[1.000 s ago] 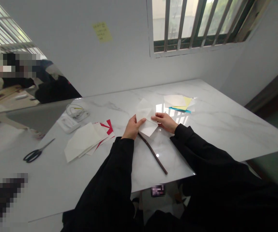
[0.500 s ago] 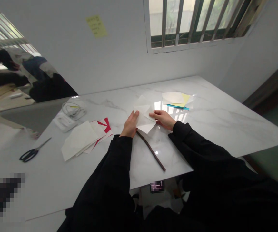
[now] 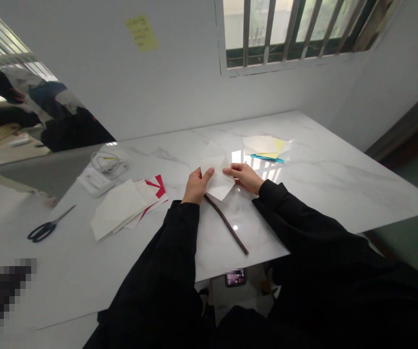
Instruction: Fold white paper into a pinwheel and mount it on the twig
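A folded sheet of white paper [image 3: 220,186] is held up over the table between my two hands. My left hand [image 3: 195,185] grips its left side, the thumb lying on top of the paper. My right hand [image 3: 246,177] pinches its right edge between thumb and fingers. Below the paper a thin dark brown stick [image 3: 227,225] lies slanted on the table, its upper end hidden near my left hand. Another pale sheet seems to lie just behind the held paper, but its outline is faint.
White and red paper sheets [image 3: 121,206] lie to the left, with black-handled scissors [image 3: 49,228] beyond them. A white power strip with a cable [image 3: 96,182] sits behind. Yellow, blue and white papers [image 3: 263,145] rest at the back of the marble-patterned table [image 3: 340,179].
My left thumb has slid a little to the right over the paper. My right hand keeps its pinch, and the view has shifted slightly.
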A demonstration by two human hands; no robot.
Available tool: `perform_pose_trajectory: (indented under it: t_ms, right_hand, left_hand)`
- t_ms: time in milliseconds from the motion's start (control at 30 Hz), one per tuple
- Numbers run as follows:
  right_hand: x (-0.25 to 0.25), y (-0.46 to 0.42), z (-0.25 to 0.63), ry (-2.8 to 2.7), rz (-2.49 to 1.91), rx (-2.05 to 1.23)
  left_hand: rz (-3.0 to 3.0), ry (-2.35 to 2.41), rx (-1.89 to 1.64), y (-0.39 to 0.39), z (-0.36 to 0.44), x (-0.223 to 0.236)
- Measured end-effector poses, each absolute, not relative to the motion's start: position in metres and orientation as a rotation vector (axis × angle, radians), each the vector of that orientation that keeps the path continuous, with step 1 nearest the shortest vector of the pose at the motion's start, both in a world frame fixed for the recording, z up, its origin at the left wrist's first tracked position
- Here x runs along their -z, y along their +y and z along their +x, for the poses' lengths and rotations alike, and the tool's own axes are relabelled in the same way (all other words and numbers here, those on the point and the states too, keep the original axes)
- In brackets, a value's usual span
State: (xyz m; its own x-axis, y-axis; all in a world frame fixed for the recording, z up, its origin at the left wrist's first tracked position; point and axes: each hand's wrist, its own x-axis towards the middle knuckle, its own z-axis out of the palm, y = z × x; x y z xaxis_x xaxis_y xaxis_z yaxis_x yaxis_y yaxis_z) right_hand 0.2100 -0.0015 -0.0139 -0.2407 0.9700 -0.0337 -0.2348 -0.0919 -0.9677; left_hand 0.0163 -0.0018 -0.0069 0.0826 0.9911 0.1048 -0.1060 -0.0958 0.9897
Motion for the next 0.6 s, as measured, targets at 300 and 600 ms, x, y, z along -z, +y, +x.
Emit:
perform_pose_trajectory:
  t_ms: [300, 600]
  right_hand:
    - [0.0164, 0.0006, 0.2087, -1.163, -0.967, -1.435]
    - [0.0168, 0.0024, 0.2098, -1.15, -0.96, -1.449]
  left_hand:
    - [1.273, 1.032, -1.26, -0.0018, 0.016, 0.0081]
    - [1.003, 1.011, -1.362, 0.0049, 0.0234, 0.012]
